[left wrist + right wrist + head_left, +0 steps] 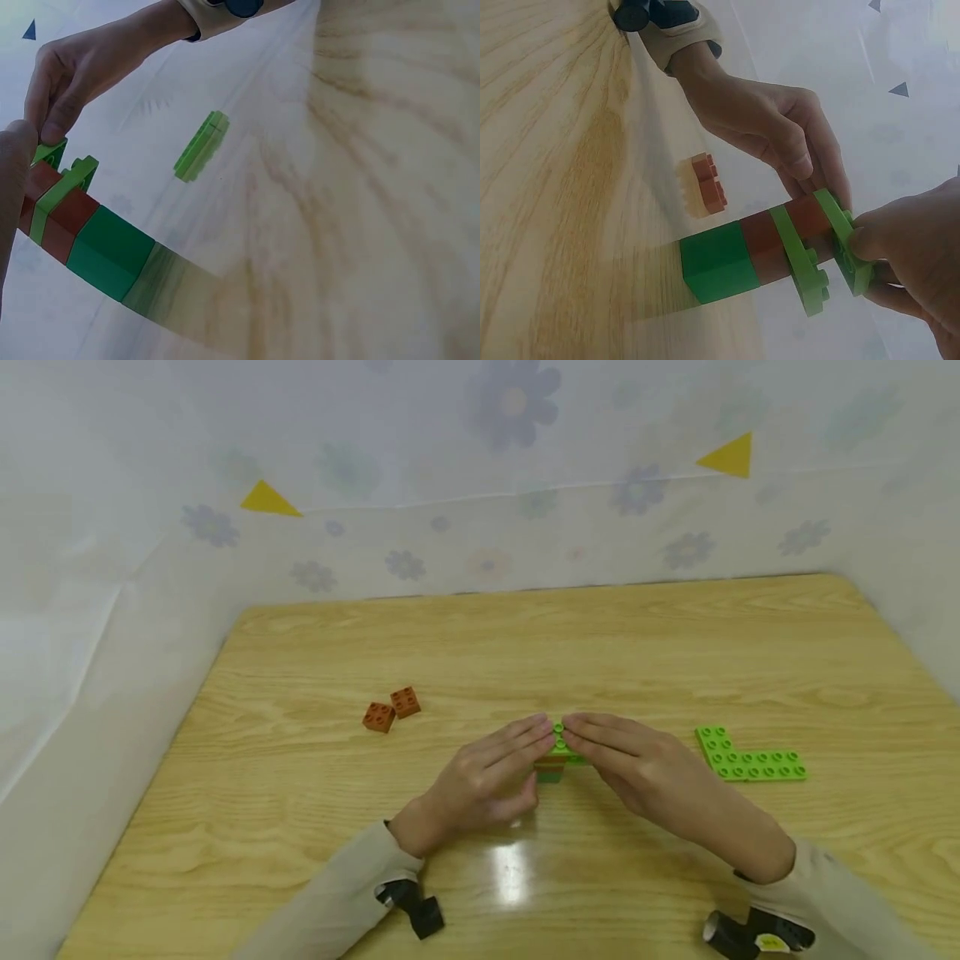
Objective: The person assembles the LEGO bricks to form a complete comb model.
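Observation:
A small tower of toy building bricks stands upright on the table: a dark green block (pixel 720 262) at the bottom, then a brown brick (pixel 763 247), a light green plate (pixel 802 271), another brown brick and a top light green plate (pixel 844 244). The two plates jut out sideways toward the right hand. My right hand (pixel 645 764) pinches the top plate near its overhanging end, thumb below and fingers over it. My left hand (pixel 487 777) touches the top plate from the other side with nearly straight fingers; its thumb sits apart from the tower.
Two loose brown bricks (pixel 392 709) lie at the left on the wooden table (pixel 480 643). Light green plates (pixel 757 766) form an L shape to the right. A patterned white cloth (pixel 450 543) with yellow triangles hangs behind the table.

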A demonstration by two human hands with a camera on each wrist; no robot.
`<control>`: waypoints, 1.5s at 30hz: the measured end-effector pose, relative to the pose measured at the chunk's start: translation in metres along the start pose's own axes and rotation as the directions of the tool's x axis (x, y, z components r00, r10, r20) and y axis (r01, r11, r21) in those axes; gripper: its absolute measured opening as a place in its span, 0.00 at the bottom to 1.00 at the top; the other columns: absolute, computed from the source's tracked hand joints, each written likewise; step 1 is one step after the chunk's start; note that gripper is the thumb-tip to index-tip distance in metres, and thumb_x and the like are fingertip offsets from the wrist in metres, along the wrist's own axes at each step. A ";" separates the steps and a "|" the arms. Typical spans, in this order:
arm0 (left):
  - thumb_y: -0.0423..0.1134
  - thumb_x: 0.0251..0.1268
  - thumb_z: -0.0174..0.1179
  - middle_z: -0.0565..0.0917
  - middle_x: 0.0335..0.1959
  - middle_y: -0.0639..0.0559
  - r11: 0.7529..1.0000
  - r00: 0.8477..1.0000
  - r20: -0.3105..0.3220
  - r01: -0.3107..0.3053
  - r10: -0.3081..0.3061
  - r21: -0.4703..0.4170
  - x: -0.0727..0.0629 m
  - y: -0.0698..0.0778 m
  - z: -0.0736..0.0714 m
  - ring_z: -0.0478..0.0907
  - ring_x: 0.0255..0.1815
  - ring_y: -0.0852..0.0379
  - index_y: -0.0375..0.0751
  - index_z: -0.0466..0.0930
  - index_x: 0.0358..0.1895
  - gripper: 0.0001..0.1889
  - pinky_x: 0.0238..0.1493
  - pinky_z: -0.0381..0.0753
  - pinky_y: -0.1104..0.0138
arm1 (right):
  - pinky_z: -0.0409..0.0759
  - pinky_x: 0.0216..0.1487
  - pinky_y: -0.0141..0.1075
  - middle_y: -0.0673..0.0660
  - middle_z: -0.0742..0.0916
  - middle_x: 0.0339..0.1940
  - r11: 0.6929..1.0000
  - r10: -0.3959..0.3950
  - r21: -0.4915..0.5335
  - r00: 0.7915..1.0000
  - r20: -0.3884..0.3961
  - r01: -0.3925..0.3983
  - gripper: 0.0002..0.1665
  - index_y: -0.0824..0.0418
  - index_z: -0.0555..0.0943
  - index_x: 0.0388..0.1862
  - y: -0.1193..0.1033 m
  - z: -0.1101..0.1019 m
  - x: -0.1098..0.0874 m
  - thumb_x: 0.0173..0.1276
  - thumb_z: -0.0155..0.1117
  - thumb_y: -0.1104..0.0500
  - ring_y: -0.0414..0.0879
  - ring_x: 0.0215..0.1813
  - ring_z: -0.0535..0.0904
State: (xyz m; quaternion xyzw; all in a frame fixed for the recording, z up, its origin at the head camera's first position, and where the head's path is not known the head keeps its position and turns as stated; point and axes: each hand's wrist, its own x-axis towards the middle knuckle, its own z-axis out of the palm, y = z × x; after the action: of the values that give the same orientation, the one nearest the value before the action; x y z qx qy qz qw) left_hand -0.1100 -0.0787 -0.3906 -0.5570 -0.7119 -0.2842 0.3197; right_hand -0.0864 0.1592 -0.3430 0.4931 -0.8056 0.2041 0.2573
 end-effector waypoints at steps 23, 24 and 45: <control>0.35 0.65 0.59 0.75 0.62 0.34 0.956 0.955 0.094 0.288 -0.283 -0.055 -0.012 -0.004 -0.028 0.72 0.65 0.44 0.26 0.73 0.61 0.23 0.66 0.70 0.60 | 0.73 0.60 0.28 0.62 0.84 0.54 0.989 -0.060 0.125 0.982 -0.177 0.083 0.19 0.67 0.84 0.50 0.017 0.012 -0.009 0.77 0.51 0.57 0.46 0.60 0.78; 0.35 0.66 0.59 0.74 0.63 0.34 0.933 0.932 0.095 0.355 -0.349 -0.055 -0.016 -0.007 -0.035 0.71 0.65 0.45 0.27 0.72 0.62 0.23 0.65 0.70 0.59 | 0.73 0.60 0.28 0.62 0.84 0.54 0.989 -0.070 0.119 0.979 -0.193 0.094 0.18 0.67 0.85 0.49 0.017 0.013 -0.009 0.77 0.52 0.57 0.46 0.61 0.78; 0.42 0.65 0.64 0.86 0.40 0.39 0.453 0.425 0.156 0.840 -0.892 0.300 -0.095 -0.042 -0.115 0.72 0.24 0.57 0.31 0.79 0.54 0.20 0.29 0.76 0.63 | 0.73 0.60 0.28 0.61 0.84 0.53 0.989 -0.106 0.075 0.968 -0.226 0.126 0.19 0.67 0.85 0.47 0.021 0.018 -0.007 0.77 0.51 0.57 0.44 0.61 0.77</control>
State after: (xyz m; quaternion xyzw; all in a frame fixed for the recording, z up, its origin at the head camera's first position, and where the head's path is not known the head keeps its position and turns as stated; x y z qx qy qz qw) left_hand -0.1179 -0.2334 -0.3930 -0.1141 -0.9570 -0.2585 0.0662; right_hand -0.1062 0.1623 -0.3632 0.5243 -0.7319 0.2778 0.3350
